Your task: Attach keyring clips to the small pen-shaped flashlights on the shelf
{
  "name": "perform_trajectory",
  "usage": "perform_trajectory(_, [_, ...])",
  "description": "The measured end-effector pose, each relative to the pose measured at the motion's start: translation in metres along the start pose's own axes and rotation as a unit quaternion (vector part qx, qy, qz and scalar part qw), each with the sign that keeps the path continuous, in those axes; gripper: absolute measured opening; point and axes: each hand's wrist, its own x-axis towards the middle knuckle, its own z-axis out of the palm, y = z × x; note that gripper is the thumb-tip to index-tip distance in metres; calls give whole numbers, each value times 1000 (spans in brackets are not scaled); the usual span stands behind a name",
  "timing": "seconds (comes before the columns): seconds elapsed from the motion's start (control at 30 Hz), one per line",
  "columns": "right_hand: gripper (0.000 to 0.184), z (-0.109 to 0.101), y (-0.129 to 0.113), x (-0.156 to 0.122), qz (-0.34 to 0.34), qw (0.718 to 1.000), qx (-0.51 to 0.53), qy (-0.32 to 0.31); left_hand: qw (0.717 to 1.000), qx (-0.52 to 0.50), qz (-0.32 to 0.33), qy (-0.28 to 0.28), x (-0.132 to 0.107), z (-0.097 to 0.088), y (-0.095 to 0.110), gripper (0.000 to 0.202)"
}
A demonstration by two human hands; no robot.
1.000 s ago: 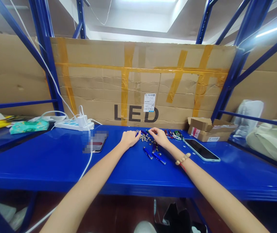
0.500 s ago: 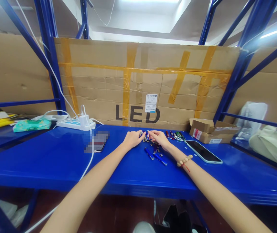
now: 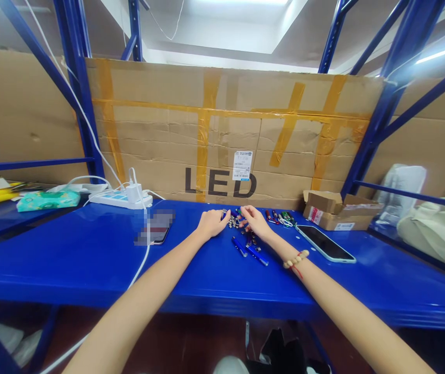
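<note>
My left hand [image 3: 211,224] is closed, its fingertips curled by a pile of small metal parts [image 3: 233,222]; what it pinches is too small to make out. On the other side of the pile is my right hand [image 3: 255,221], fingers bent over the parts and closed, with their contents hidden. A beaded bracelet [image 3: 297,258] circles that wrist. Nearer the table's front lie a short blue tube [image 3: 239,246] and a longer blue tube [image 3: 257,255]. Several coloured small tubes with metal clips [image 3: 284,218] lie to the right of my right hand.
A phone [image 3: 325,243] lies right of my wrist, before an open cardboard box [image 3: 333,212]. Left are another phone [image 3: 162,231], a power strip [image 3: 121,198] with a white cable [image 3: 144,265], and a tissue pack [image 3: 49,200]. A large cardboard sheet [image 3: 160,140] stands behind the blue table [image 3: 90,254].
My hands have come apart slightly; the blue piece seen between them is now mostly out of sight. The right fingers have lifted a little and the metal pile shows more.
</note>
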Motion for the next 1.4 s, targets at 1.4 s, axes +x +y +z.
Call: perform_trajectory(1.4, [32,3,-28,-14,-216,818,-532,-39,1000,8,27,-9,6,11,-4,32])
